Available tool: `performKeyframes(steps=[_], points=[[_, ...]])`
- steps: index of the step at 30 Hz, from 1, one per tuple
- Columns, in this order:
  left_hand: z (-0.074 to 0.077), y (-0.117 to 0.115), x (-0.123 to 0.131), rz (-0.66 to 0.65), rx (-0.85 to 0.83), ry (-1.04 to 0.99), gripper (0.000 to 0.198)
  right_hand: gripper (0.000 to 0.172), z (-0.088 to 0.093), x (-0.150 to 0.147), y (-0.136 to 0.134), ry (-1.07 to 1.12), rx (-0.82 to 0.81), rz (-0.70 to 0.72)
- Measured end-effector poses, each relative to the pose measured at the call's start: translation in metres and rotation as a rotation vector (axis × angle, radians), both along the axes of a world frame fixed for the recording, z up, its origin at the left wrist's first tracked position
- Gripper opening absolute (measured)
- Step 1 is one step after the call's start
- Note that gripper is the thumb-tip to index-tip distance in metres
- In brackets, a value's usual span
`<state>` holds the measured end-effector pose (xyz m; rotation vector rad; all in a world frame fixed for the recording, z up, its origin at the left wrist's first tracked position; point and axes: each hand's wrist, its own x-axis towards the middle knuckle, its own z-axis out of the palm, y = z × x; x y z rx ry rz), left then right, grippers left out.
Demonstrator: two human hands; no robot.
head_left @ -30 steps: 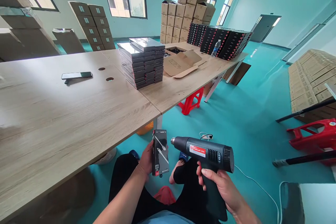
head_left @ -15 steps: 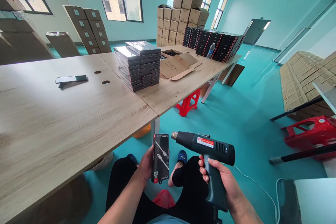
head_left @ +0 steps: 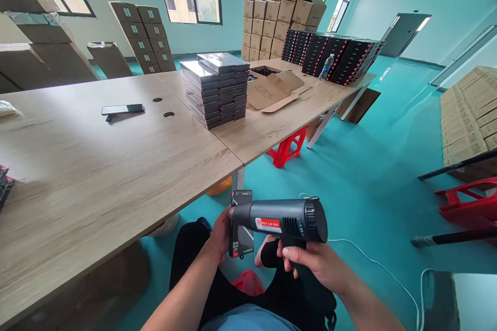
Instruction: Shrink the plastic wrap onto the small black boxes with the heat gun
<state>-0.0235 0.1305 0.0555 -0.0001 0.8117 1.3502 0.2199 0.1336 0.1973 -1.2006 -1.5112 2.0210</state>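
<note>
Hands close together: left hand (head_left: pixel 220 232) clamps a box (head_left: pixel 241 242), right hand (head_left: pixel 310 262) a heat gun (head_left: pixel 277 219). Its nozzle (head_left: pixel 235 212), held this near, could scorch the box.

Counted items around two hands. One left hand (head_left: pixel 221 232) grips one black boxed cable (head_left: pixel 241 248); one right hand (head_left: pixel 310 261) grips one heat gun (head_left: pixel 279 220), which trails one white cord (head_left: pixel 373 254). Well ahead of the left hand: one flat black device (head_left: pixel 122 109) and two round table holes (head_left: pixel 157 99). Well ahead of the right hand: one water bottle (head_left: pixel 326 68) and one red stool (head_left: pixel 287 147). Right of the right hand: one second red stool (head_left: pixel 466 207).
</note>
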Motion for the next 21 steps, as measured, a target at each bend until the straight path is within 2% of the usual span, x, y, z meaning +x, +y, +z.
performKeyframes(steps=[2,6,9,13,18,21], points=[[0.001,0.0,-0.002,-0.003,-0.004,-0.006,0.025,0.029,-0.002,0.0,-0.001,0.022,-0.008,0.0],[0.003,0.001,-0.007,-0.031,-0.01,-0.098,0.032,0.029,-0.008,0.014,-0.008,0.005,-0.08,-0.191],[0.004,0.002,-0.01,-0.019,0.04,-0.153,0.04,0.037,-0.016,0.029,-0.019,0.005,-0.187,-0.178],[0.002,0.005,-0.009,-0.041,0.094,-0.173,0.048,0.038,-0.024,0.035,-0.035,-0.017,-0.16,-0.289],[-0.005,0.01,-0.007,-0.022,0.1,-0.192,0.047,0.034,-0.024,0.028,-0.044,-0.008,-0.135,-0.184],[-0.005,0.007,-0.009,-0.028,0.089,-0.171,0.044,0.035,-0.027,0.027,-0.038,0.034,-0.139,-0.362]])
